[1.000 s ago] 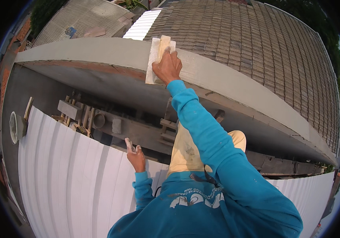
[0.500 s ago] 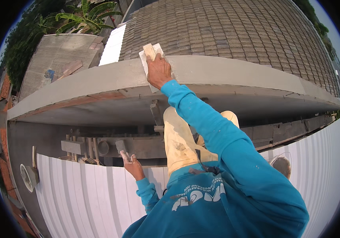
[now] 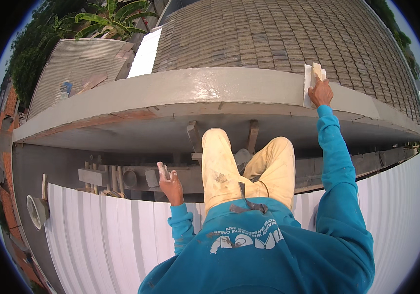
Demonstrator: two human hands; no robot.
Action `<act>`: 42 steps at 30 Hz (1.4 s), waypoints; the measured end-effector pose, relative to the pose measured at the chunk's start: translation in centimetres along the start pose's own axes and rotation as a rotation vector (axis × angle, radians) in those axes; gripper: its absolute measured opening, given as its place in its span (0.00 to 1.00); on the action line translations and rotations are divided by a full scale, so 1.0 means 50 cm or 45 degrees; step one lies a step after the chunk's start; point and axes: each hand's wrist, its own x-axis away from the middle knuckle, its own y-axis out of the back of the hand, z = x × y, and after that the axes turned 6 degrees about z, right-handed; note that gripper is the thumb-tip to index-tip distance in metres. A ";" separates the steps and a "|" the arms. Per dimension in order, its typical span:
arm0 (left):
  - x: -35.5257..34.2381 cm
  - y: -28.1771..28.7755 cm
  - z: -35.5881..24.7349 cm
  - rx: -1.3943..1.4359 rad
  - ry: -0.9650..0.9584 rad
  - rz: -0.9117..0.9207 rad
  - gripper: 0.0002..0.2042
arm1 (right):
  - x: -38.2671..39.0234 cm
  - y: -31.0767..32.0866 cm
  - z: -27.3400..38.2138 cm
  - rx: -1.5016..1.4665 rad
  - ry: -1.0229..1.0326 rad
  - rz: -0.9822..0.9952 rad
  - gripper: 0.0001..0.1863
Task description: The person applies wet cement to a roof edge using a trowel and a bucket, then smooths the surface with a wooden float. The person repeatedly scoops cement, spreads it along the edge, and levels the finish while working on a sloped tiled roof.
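My right hand [image 3: 321, 92] is wrapped around the wooden handle of a plastering float [image 3: 308, 85]. The float's pale board lies against the face of a smooth grey plastered wall [image 3: 136, 95], toward its right part. A wet, shiny patch shows on the plaster around the wall's middle. My left hand [image 3: 171, 187] is raised low and to the left, away from the wall, with its dusty fingers apart and nothing in them. Just beyond its fingertips is a small grey block [image 3: 151, 178].
Beyond the wall spreads a tiled roof [image 3: 259, 39]. Behind me is white ribbed metal sheeting [image 3: 107, 230]. Wooden props [image 3: 252, 137] stand under the ledge. A dark gap with poles and a pale block [image 3: 93, 177] runs below. A bucket [image 3: 37, 211] hangs or stands at far left.
My right hand has swept the float along the wall from the middle to the right. My left hand has shifted slightly, its fingers now pointing up. My right arm has swung away from my knees.
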 end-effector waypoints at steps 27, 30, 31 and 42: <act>-0.139 -0.241 -0.228 1.067 -0.045 0.797 0.27 | 0.348 -0.009 0.454 -3.585 0.044 1.691 0.22; -0.154 -0.200 -0.223 1.279 -0.027 0.844 0.24 | 0.407 0.059 0.523 -3.496 -0.309 1.743 0.22; -0.155 -0.182 -0.222 1.341 0.001 0.877 0.23 | 0.417 0.072 0.536 -3.489 -0.319 1.780 0.22; -0.153 -0.015 -0.224 1.547 0.090 0.473 0.20 | 0.481 0.092 0.619 -2.981 0.305 2.245 0.27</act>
